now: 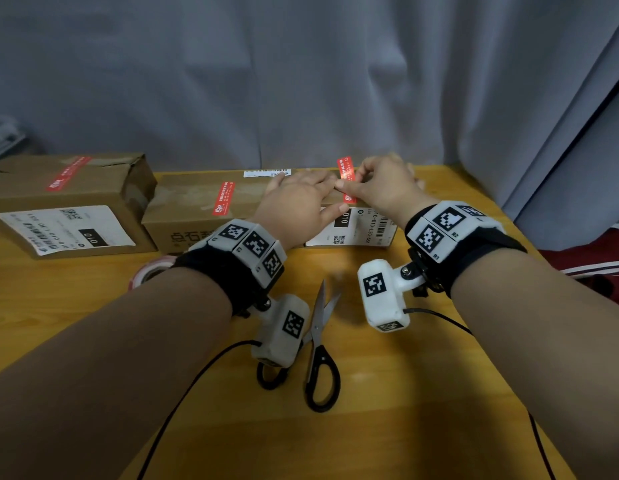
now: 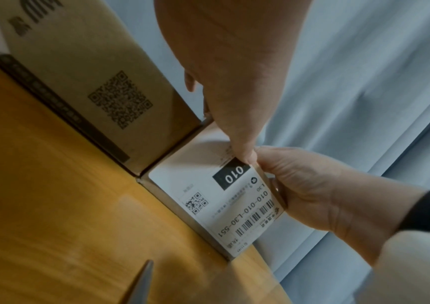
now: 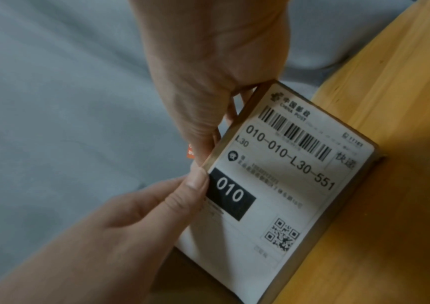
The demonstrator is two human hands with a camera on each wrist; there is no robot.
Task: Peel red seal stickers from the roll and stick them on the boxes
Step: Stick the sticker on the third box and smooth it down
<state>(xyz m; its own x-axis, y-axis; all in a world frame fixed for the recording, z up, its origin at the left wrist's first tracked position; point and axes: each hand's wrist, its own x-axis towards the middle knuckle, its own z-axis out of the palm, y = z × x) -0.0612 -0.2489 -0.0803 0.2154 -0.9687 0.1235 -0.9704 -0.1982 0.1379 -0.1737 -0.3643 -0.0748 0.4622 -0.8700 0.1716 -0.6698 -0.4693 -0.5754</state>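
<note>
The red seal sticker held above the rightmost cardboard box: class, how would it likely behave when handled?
The red seal sticker is a thin strip, so probably floppy and very light. Only the right hand pinches it and it bends along its length, so it may curl or fold. Its tacky back would likely grab the brown cardboard box or the left hand on first touch.

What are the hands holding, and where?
The right hand pinches a red sticker near its middle, over the right box. The left hand lies flat on that box, gripping nothing.
</note>
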